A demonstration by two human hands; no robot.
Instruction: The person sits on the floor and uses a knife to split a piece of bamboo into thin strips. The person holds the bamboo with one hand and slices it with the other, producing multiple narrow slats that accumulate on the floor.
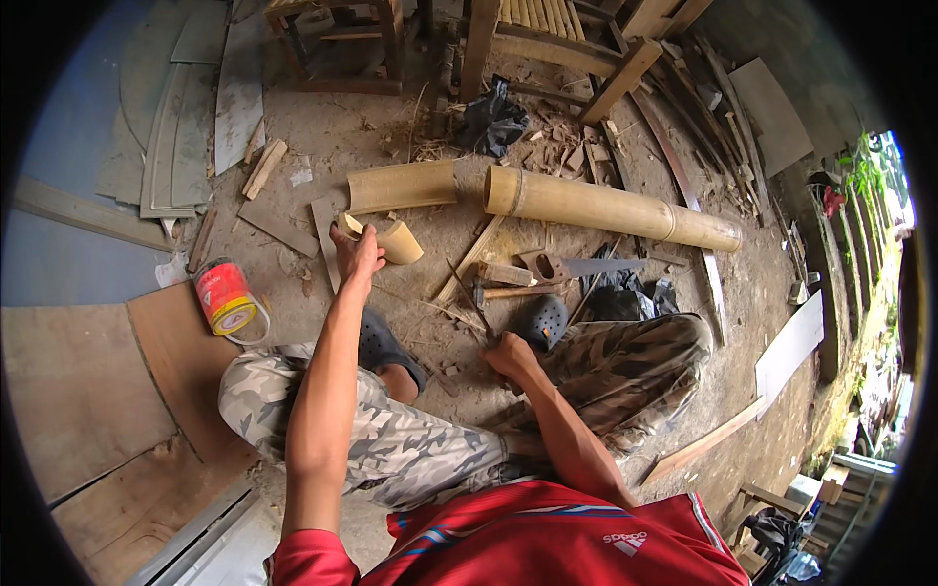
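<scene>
My left hand (360, 258) reaches forward over the ground, its thumb and fingers closed about a short, curved bamboo piece (351, 225). Right beside the thumb is another short split bamboo piece (402, 243). Near my right knee, my right hand (512, 358) is a fist around the handle of a thin, dark-bladed knife (470, 295); the blade points forward and left. Beyond the left hand lies a longer split bamboo half (403, 187), hollow side up. To its right rests a long, thick bamboo pole (614, 207).
A handsaw (586, 266) and a hammer (518, 291) lie ahead of my right hand, beside a wood block (505, 273). A red and yellow can (227, 298) stands tilted at left. Black plastic bags (494, 119), wood scraps and wooden furniture (342, 44) are farther off.
</scene>
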